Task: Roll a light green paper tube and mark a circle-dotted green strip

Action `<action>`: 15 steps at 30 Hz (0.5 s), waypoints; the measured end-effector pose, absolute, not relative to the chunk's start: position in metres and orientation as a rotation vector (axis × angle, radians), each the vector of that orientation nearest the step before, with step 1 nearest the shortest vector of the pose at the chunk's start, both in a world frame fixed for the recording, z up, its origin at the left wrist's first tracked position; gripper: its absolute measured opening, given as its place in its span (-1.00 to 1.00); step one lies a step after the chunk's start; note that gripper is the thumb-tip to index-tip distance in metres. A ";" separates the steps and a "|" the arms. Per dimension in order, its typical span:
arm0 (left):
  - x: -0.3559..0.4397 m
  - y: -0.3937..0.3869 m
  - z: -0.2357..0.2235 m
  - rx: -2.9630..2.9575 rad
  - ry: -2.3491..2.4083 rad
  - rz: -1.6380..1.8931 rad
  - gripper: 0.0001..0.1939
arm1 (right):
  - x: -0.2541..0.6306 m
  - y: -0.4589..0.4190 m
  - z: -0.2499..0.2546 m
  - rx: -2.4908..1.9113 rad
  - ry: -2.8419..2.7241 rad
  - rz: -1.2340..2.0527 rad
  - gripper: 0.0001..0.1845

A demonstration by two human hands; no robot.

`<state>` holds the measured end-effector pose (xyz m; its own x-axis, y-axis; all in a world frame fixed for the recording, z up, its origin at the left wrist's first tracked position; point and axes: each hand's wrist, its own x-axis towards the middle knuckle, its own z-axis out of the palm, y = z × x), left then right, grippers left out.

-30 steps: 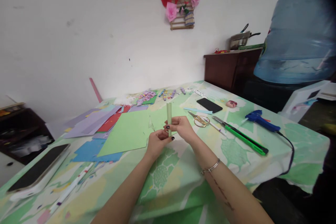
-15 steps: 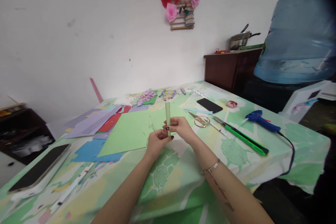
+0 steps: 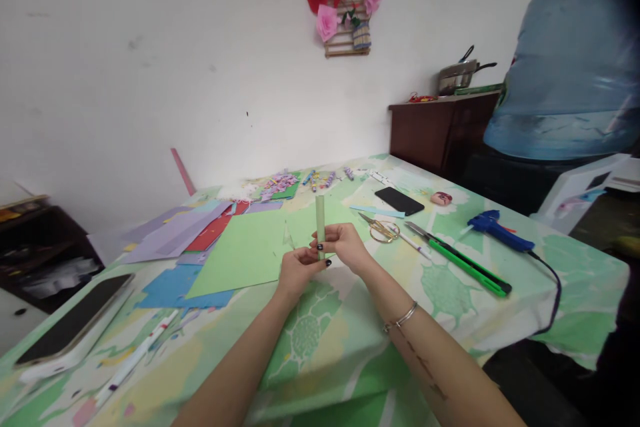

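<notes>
A pale green rolled paper tube stands upright between my hands at the middle of the view. My left hand pinches its lower end between thumb and fingers. Slightly higher, my right hand grips the tube from the right side, thumb across its front. Just beyond lies a large light green paper sheet on the table. Gold-handled scissors rest right of my right hand, beside a thin white pen. The tube's bottom is partly hidden by my fingers.
To the right lie a green utility knife, a blue glue gun with its cord, and a black phone. At left are purple paper sheets, blue paper and another phone. A large water bottle stands at right.
Almost nothing differs. Both hands keep their hold on the upright paper tube, with only very slight shifts of the hands and arms.
</notes>
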<state>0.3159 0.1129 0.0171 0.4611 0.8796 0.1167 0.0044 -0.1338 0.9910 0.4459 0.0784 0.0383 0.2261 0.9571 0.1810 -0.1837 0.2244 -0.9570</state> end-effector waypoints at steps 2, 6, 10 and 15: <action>0.316 0.113 0.018 1.499 0.809 0.901 -0.78 | 0.446 0.078 0.038 -1.004 -0.991 1.008 -0.68; 0.315 0.113 0.019 1.462 0.815 0.887 -0.77 | 0.446 0.079 0.038 -1.004 -0.997 1.022 -0.68; 0.315 0.113 0.019 1.437 0.807 0.879 -0.76 | 0.447 0.080 0.038 -1.000 -1.013 1.023 -0.66; 0.315 0.116 0.016 1.439 0.768 0.883 -0.75 | 0.446 0.080 0.038 -0.972 -1.010 1.005 -0.65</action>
<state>0.3154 0.1157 0.0159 0.4903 0.8683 0.0749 -0.0456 -0.0603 0.9971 0.4463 0.0798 0.0380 0.2130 0.9565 0.1994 -0.1953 0.2417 -0.9505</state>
